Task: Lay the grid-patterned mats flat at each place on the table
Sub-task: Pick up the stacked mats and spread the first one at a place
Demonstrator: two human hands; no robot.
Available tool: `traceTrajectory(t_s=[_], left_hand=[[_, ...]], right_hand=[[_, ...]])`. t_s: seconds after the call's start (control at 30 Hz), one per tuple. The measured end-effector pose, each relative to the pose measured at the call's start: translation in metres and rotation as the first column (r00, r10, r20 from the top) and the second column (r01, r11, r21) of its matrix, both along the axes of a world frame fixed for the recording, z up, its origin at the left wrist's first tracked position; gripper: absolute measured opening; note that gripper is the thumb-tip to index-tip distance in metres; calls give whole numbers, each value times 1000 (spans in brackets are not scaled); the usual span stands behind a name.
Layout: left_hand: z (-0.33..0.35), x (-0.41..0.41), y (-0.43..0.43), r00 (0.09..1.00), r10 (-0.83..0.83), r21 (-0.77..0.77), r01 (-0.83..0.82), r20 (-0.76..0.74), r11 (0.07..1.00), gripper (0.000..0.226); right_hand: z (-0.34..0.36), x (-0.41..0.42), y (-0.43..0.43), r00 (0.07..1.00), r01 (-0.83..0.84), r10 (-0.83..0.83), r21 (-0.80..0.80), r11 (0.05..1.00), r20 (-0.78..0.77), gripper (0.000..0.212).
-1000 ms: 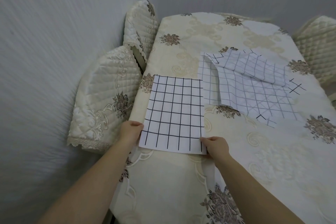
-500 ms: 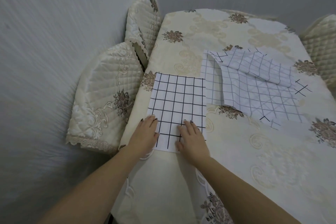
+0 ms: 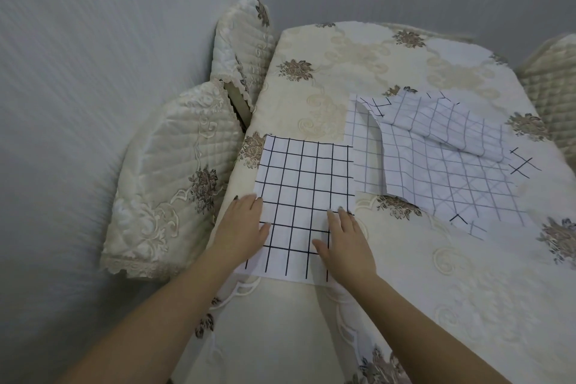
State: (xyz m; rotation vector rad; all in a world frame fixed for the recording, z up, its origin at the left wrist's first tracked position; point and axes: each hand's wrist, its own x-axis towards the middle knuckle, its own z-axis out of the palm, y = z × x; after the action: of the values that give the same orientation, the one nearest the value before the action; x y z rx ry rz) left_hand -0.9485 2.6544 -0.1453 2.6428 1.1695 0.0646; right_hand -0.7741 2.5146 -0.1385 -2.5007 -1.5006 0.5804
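- On the bold-grid mat (image 3: 304, 184), both hands lie flat with straight fingers and grasp nothing. The left hand (image 3: 241, 227) presses the mat's left edge and the right hand (image 3: 346, 243) presses its near right part.
- That mat lies spread on the bench (image 3: 436, 290). Its near edge sits right where the cloth starts to fall toward the person.
- Likely slip: a stroke drawn back toward the person could drag the mat's near edge over that drop, leaving it hanging instead of flat.
- The cloth under the mat looks smooth and glossy. Uneven pressure from the two palms could push it into a ridge, or turn the mat askew.
- Just right of the mat, its far edge meets a pile of loose mats (image 3: 436, 171), rumpled, with one folded over. Which sheet lies on top at the join cannot be told.
- A sweep outward from the right hand might catch that pile and shove it, or lift the mat's own corner.
- Left of the mat, two quilted chair covers (image 3: 174, 171) stand close to the bench; an elbow swung wide could brush them.
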Motion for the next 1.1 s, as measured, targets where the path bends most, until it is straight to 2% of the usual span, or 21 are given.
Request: traceTrajectory(t_s=[0.1,0.2,0.33,0.5,0.73,0.93,1.1], left_hand=[[11,32,21,997,-61,-12,61,54,998,59],[15,66,44,993,-98,-1,99,66,995,51],[4,101,74,994,-108,37,108,-8,993,39],[-12,129,106,983,-132,-6,133,-129,991,48],[-22,141,138,956,-172,-157,137,-236,978,66],[-17,120,152,954,-219,-219,173,-206,960,77],[-15,98,152,960,-161,-150,128,-231,980,77]], right_hand=[[6,11,39,999,-44,43,25,999,24,67],[8,28,83,996,-78,76,36,996,49,62],[6,51,133,991,-109,105,44,993,77,57],[-10,79,168,978,-165,176,-102,981,110,56],[-22,95,178,964,-218,241,-189,958,112,69],[-19,122,155,974,-176,200,-203,963,103,81],[-13,129,142,977,-101,146,-263,959,156,84]])
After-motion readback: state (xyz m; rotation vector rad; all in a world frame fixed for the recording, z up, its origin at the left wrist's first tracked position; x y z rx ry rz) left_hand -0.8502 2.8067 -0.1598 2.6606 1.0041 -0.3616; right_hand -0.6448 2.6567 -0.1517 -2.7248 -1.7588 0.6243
